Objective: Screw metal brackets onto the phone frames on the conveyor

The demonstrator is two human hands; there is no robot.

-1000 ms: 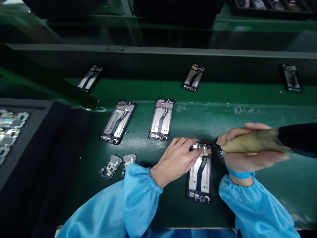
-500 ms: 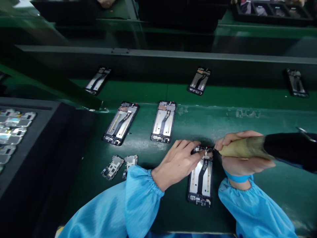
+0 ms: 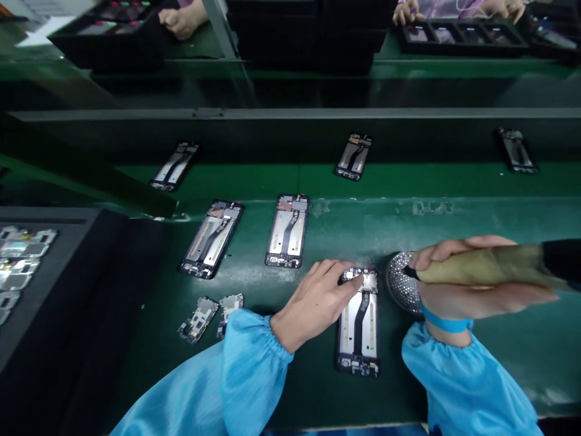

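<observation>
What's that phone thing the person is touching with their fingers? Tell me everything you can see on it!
The open phone frame lies flat on the green mat, long side pointing away from the person. It has a black rim, two pale silvery panels, a dark ribbon cable down the middle and small parts at both ends. The left hand presses fingertips on its top end. The right hand, holding a screwdriver, is beside it, not touching.

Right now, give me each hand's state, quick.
Left hand: open, fingertips pressing the top of the phone frame.
Right hand: closed on the screwdriver, tip over the screw dish.
</observation>
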